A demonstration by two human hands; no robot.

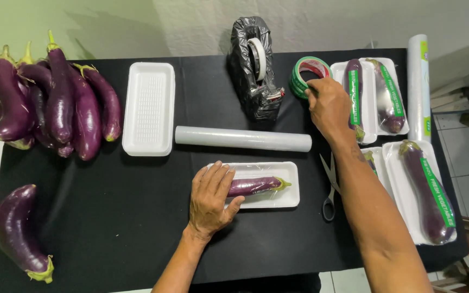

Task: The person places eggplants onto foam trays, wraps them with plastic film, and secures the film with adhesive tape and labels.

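- Left hand [210,198]: I see it lying flat, palm down and fingers loosely spread, on the near end of a white foam tray [289,187] covered in clear film; it presses rather than grips.
- Wrapped purple eggplant [256,186]: it lies lengthwise in that tray, just beyond the left fingertips, its green stem pointing away from the hand.
- Right hand [329,106]: I see it reaching far forward, fingers pinched on the rim of a green roll of label tape [304,70].
- Roll of clear cling film [242,139]: it lies crosswise between the two hands.
- Black-wrapped tape dispenser [256,68]: it stands just left of the right hand.
- Steel scissors [329,187]: they lie against the right forearm, right of the tray.
- Finished foam trays of banded eggplants [386,95]: right of the right hand.
- Empty white foam tray [149,108] and a heap of loose eggplants [55,100]: well left of the left hand.
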